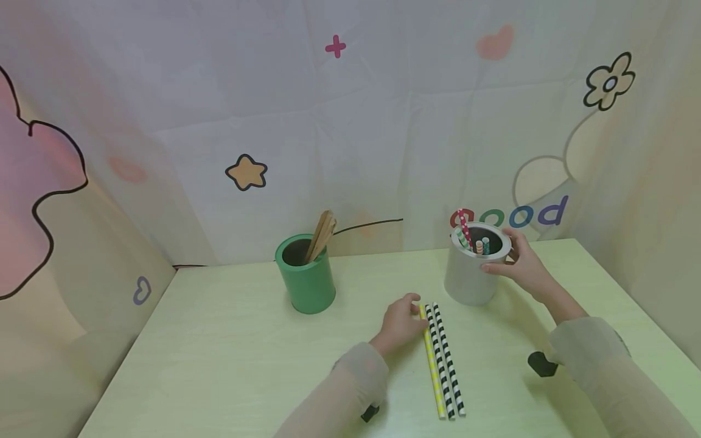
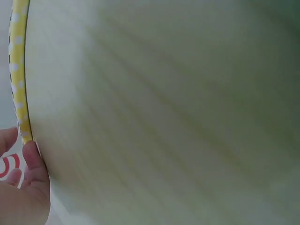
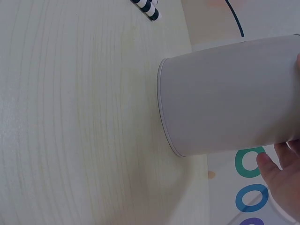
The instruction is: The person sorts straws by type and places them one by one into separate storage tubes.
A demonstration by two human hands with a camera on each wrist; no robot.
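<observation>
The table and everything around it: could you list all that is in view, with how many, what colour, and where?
table: one, pale yellow-green wood grain, fills the foreground.
green cup: one, green, left of centre, upright.
wooden sticks: a few, brown, standing in the green cup.
white cup: one, white-grey, right of centre, upright.
straws in the white cup: several, red dotted, green striped, orange and teal.
yellow straw: one, yellow with white dots, flat on the table.
black-and-white straws: two, striped, beside the yellow straw.
backdrop cloth: one, pale with cartoon shapes, behind the table.
left hand: one, fingers at the yellow straw's far end.
right hand: one, grips the white cup's rim.
</observation>
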